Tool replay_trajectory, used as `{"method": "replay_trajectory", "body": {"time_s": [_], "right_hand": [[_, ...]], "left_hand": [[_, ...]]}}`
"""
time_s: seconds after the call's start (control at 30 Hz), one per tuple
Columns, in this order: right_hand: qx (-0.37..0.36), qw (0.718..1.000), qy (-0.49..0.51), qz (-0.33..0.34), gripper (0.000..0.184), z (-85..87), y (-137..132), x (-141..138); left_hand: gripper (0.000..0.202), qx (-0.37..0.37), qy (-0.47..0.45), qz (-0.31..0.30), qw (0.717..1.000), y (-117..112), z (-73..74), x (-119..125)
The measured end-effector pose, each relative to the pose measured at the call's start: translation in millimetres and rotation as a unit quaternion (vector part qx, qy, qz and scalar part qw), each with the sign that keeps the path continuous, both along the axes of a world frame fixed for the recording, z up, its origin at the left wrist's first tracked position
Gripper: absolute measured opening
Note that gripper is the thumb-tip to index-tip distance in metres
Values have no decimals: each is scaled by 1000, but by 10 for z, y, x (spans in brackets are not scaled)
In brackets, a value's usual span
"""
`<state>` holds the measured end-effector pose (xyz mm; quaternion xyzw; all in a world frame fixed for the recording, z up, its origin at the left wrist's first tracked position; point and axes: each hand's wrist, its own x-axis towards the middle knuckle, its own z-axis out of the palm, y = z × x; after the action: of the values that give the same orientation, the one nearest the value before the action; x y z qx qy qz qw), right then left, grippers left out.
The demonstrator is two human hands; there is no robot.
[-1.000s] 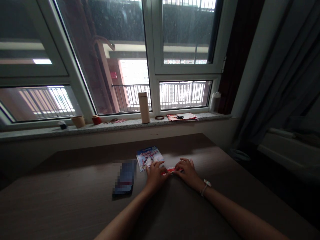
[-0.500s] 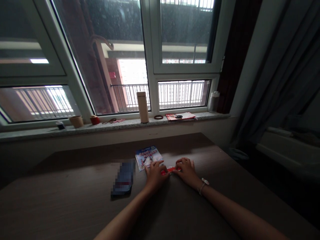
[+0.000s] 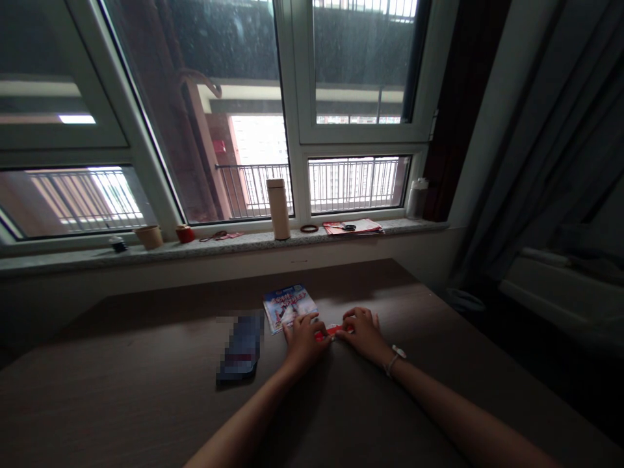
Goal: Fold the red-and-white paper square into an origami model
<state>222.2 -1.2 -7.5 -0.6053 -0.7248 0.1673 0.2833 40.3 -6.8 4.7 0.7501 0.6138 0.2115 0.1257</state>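
Note:
Both hands rest on the dark wooden table [image 3: 146,403], pressing a small red piece of paper [image 3: 329,332] between them. My left hand [image 3: 303,341] holds its left end with curled fingers, and my right hand [image 3: 362,333] pins its right end; a pale bracelet sits on that wrist. Most of the red paper is hidden under the fingers. A blue printed booklet [image 3: 287,305] lies just beyond my left hand, touching its fingertips.
A dark blue flat object [image 3: 242,348] lies left of my hands. On the windowsill [image 3: 73,255] stand a tall beige flask [image 3: 278,208], a paper cup [image 3: 149,236], a red pot [image 3: 184,233], red papers with scissors [image 3: 353,227] and a white bottle [image 3: 417,197]. Curtains hang right.
Both hands stay on the red paper with only tiny finger shifts. The view has drifted slightly, so everything sits a little to the left and higher than a second ago.

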Motion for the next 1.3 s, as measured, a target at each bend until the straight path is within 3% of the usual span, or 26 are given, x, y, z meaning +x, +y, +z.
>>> {"method": "replay_trajectory", "body": {"time_s": [0.3, 1.03, 1.3], "right_hand": [[4, 1000, 12, -11, 21, 1, -9, -18], [-8, 1000, 4, 0, 27, -44, 19, 30], [-42, 999, 2, -19, 19, 6, 56, 6]], "left_hand": [[18, -11, -3, 6, 1000, -25, 25, 19], [18, -11, 36, 0, 999, 3, 4, 15], [20, -76, 40, -2, 996, 15, 87, 13]]}}
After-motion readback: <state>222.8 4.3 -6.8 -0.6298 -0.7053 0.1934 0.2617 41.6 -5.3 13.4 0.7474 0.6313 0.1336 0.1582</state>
